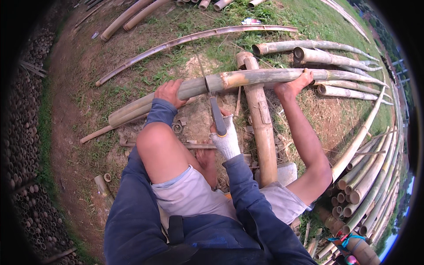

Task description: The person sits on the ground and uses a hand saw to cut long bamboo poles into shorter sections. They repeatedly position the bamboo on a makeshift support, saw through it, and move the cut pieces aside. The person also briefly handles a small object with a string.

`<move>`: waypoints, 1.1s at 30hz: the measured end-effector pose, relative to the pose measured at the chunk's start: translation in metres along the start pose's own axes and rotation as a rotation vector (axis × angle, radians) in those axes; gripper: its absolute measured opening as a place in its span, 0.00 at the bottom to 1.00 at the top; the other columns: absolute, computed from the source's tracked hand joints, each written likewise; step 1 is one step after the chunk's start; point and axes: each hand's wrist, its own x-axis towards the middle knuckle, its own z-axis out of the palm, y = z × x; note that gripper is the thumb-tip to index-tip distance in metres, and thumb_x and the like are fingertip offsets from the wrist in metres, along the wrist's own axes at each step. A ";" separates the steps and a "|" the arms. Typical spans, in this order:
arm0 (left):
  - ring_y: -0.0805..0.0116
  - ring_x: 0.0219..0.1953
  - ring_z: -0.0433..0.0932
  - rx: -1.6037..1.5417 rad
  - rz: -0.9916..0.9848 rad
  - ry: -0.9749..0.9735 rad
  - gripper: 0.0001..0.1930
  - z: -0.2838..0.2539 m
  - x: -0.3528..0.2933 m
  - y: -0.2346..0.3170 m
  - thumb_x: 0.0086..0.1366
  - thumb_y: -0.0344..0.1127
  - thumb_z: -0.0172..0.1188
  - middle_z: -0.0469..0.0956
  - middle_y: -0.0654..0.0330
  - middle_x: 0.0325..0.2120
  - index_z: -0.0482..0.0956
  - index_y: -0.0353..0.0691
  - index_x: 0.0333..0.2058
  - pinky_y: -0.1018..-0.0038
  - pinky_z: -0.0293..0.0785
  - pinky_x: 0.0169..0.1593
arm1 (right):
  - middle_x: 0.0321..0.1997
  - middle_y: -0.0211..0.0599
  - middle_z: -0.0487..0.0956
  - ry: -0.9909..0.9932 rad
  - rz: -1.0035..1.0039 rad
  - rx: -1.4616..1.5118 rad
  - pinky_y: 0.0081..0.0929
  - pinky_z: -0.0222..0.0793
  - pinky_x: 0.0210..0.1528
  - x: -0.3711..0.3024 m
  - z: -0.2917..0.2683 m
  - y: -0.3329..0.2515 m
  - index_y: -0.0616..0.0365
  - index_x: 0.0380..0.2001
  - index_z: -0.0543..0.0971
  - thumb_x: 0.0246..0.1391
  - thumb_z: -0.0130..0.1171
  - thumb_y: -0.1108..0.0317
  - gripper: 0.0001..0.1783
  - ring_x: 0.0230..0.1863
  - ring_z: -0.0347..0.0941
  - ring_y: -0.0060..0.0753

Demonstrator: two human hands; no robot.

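a seated worker's left hand (170, 92) grips a bamboo pole (240, 79) lying across a post (261, 128), while the gloved right hand (227, 141) is closed around a dark-handled saw (214, 108), its blade crossing the pole between left hand and post. a bare foot (304, 80) braces the far side, apparently to keep the pole from rolling. the pole's left end juts over open ground (190, 68); its right runs among loose poles (327, 57). the blade tip points into clear space, with the left knee (157, 137) near the saw's handle side.

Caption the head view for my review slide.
Left hand on a bamboo pole, gloved right hand gripping a saw, blade across the pole.
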 end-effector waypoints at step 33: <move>0.50 0.49 0.85 -0.054 -0.028 0.022 0.40 0.005 -0.001 0.001 0.43 0.50 0.82 0.85 0.55 0.46 0.79 0.51 0.57 0.55 0.81 0.53 | 0.57 0.45 0.79 -0.020 0.209 0.105 0.32 0.75 0.55 -0.072 -0.030 -0.018 0.56 0.70 0.68 0.49 0.67 0.78 0.43 0.53 0.80 0.37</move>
